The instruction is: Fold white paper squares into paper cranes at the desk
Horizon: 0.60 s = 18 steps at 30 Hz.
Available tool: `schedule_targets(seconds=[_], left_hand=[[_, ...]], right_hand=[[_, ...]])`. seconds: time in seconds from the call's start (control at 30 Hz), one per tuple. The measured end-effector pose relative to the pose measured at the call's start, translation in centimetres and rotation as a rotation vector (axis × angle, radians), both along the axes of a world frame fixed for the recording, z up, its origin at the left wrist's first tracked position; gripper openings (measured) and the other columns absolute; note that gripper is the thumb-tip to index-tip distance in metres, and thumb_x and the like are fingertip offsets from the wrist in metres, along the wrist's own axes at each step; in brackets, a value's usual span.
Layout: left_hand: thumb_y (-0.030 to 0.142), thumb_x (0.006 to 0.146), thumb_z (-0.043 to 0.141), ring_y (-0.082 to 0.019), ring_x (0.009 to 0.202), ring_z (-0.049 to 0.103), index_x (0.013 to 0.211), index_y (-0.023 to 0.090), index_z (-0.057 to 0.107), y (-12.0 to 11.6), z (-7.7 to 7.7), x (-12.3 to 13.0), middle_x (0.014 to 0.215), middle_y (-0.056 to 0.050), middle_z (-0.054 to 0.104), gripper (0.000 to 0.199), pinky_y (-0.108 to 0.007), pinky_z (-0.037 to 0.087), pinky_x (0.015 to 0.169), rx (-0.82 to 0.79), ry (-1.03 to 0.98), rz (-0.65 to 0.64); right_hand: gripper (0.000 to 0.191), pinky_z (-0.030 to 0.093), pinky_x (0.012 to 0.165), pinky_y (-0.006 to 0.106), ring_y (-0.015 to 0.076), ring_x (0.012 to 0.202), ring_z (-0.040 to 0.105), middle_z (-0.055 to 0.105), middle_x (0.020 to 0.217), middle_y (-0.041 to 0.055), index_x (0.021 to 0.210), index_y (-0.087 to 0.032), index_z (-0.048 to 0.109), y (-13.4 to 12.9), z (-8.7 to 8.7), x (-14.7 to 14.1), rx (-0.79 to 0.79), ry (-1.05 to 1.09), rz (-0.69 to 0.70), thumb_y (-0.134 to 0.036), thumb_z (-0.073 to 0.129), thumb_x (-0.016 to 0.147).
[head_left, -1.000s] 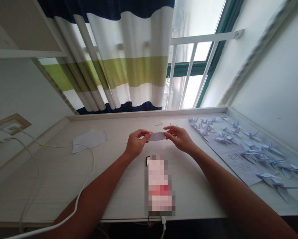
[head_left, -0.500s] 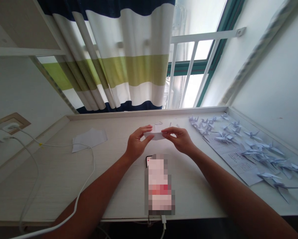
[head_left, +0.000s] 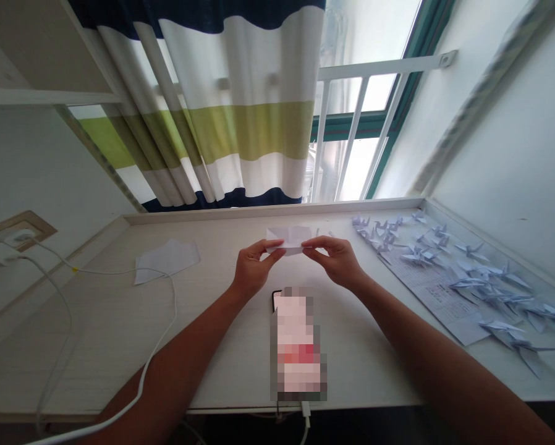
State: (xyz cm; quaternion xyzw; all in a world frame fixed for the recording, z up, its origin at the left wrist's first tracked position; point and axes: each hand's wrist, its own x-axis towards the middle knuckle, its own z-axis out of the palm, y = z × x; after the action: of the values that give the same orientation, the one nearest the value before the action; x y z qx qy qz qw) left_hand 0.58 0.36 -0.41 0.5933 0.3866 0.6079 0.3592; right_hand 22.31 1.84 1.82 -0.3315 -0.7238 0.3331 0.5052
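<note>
Watching the head cam from here, and both hands are pinching the same bit of paper. The left hand (head_left: pixel 258 267) has it between thumb and fingers at one end, and the right hand (head_left: pixel 337 262) does the same at the other, so neither one's spread open. The folded white paper (head_left: pixel 287 241) sits right between them, its long axis running roughly left to right, with crease lines showing. Honestly can't call either hand closer, looks about even. Can't tell how far it's held above the surface (head_left: pixel 96 334) either.

Working out from that paper: a pixelated phone (head_left: pixel 298 346) lies just toward the person, with a white cable (head_left: pixel 173 309) looping off to the left. Further left is a loose white paper sheet (head_left: pixel 166 261). Off to the right, a whole flock of origami cranes (head_left: pixel 444 272) sits on and around a printed sheet (head_left: pixel 432 296).
</note>
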Motion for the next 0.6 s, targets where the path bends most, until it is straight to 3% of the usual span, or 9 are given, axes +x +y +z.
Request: schedule_targets(seconds=[0.13,0.3,0.5,0.6], left_hand=[[0.035,0.079,0.081,-0.02,0.089,0.067,0.101,0.026,0.081,-0.08,0.16,-0.24,0.095,-0.005,0.076,0.024,-0.035,0.051,0.086,0.024,0.075,0.031],[0.035,0.078,0.081,-0.02,0.086,0.066,0.097,0.028,0.082,-0.04,0.19,-0.3,0.091,-0.004,0.075,0.02,-0.034,0.052,0.081,0.051,0.101,0.02],[0.037,0.08,0.079,-0.024,0.096,0.068,0.097,0.028,0.082,-0.21,0.19,-0.09,0.098,-0.005,0.076,0.02,-0.04,0.053,0.09,-0.01,0.075,-0.099],[0.035,0.08,0.08,-0.028,0.116,0.062,0.094,0.03,0.082,-0.07,0.36,-0.25,0.115,-0.007,0.074,0.015,-0.047,0.047,0.103,0.036,0.158,-0.061]], right_hand=[[0.018,0.056,0.086,0.044,0.0239,0.095,0.068,0.075,0.099,0.0043,0.107,-0.028,0.077,-0.12,-0.05,0.0,0.109,-0.118,-0.067,-0.034,0.071,0.09],[0.018,0.048,0.101,0.058,0.0328,0.127,0.05,0.062,0.13,0.0069,0.106,-0.034,0.078,-0.23,0.01,-0.27,0.401,-0.331,-0.271,-0.034,0.073,0.088],[0.015,0.046,0.104,0.057,0.0325,0.131,0.048,0.062,0.134,0.0048,0.103,-0.035,0.077,-0.22,-0.04,-0.52,0.489,-0.443,-0.213,-0.032,0.071,0.09],[0.013,0.046,0.103,0.054,0.0308,0.129,0.051,0.066,0.128,0.0054,0.103,-0.033,0.076,-0.23,-0.16,-0.54,0.499,-0.445,-0.188,-0.032,0.069,0.092]])
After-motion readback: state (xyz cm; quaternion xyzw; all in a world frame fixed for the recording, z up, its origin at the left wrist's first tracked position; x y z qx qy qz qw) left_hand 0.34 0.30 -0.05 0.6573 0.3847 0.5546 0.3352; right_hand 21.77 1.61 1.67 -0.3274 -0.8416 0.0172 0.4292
